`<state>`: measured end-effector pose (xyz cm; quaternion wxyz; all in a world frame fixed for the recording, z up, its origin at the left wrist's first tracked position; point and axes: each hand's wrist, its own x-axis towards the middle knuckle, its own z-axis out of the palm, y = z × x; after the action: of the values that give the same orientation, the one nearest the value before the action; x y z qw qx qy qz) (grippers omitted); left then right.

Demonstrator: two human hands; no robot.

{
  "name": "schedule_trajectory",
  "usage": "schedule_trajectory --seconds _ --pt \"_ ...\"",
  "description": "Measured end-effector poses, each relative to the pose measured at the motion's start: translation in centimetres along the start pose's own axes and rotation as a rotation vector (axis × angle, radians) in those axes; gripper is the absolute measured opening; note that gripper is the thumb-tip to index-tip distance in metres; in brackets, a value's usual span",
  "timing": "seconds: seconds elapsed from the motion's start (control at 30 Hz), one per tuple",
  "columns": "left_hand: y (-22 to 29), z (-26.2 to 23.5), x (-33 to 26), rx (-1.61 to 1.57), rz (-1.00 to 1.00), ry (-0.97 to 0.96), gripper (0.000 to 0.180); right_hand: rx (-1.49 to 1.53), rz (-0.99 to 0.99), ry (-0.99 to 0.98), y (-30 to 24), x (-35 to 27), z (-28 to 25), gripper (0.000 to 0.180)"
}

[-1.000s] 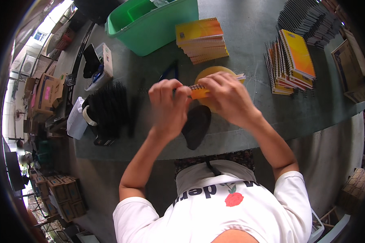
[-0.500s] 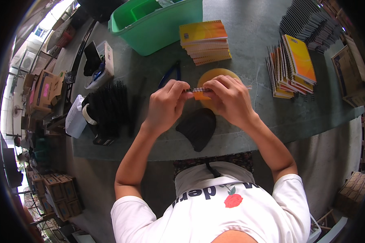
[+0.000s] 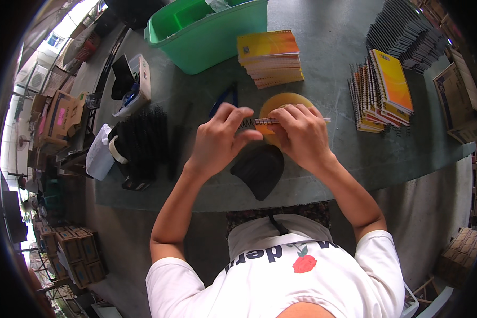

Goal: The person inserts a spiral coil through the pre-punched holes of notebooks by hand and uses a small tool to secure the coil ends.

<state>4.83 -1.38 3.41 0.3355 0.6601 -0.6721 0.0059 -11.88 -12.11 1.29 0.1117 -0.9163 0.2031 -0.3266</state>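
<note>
1. Grey-green surface (image 3: 328, 58), stacked cartons (image 3: 79, 249) on the floor at left.
2. Right hand (image 3: 306, 132): fingers pinched on orange notebook (image 3: 266, 129), edge-on over yellow disc (image 3: 297, 98).
3. Left hand (image 3: 214, 139): thumb and index parted, black coil (image 3: 247, 124) between; can't tell if they touch.
4. Coil runs into notebook's punched edge.
5. Nearer the body: dark pad (image 3: 259, 170).
6. Beyond: notebook stack (image 3: 270, 44), green bin (image 3: 212, 49).
7. Far right: coil-bound notebooks (image 3: 393, 85).
</note>
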Motion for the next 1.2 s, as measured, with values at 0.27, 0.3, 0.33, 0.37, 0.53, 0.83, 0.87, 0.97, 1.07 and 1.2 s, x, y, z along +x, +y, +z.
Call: schedule_trajectory --seconds 0.27,0.3,0.33,0.37,0.53,0.83,0.87,0.97,1.07,1.2 --pt "-0.2 0.0 0.2 0.045 0.039 -0.012 0.016 0.119 -0.032 0.037 0.3 0.3 -0.2 0.016" --pt "0.2 -0.1 0.3 0.039 0.036 -0.004 0.016 0.123 -0.032 0.035 0.3 0.3 -0.4 0.016" --pt "0.1 -0.1 0.5 0.075 0.066 -0.024 0.017 0.119 -0.033 0.037 0.3 0.3 -0.4 0.016" --pt "-0.2 -0.1 0.5 0.114 0.094 -0.044 0.017 0.118 -0.035 0.040 0.3 0.3 -0.3 0.015" --pt "-0.7 0.1 0.3 0.102 -0.078 -0.180 0.023 0.090 -0.047 0.044 0.4 0.3 -0.1 0.011" --pt "1.5 2.6 -2.8 0.109 0.190 -0.006 0.028 0.039 0.010 0.002 -0.1 0.6 -0.1 0.015" --pt "1.1 3.2 -3.5 0.089 0.164 -0.039 0.028 0.023 0.002 -0.031 0.3 0.5 -0.1 0.015" --pt "0.0 4.6 -5.0 0.006 0.046 -0.143 0.034 0.082 0.038 -0.021 0.1 0.8 -0.3 0.013" --pt "-0.1 4.7 -5.8 -0.194 -0.201 -0.267 0.038 0.088 0.027 0.026 -0.1 0.9 -0.2 0.009" --pt "0.3 4.8 -6.2 -0.230 -0.191 -0.226 0.038 0.162 0.058 0.036 0.1 0.8 0.0 0.008"
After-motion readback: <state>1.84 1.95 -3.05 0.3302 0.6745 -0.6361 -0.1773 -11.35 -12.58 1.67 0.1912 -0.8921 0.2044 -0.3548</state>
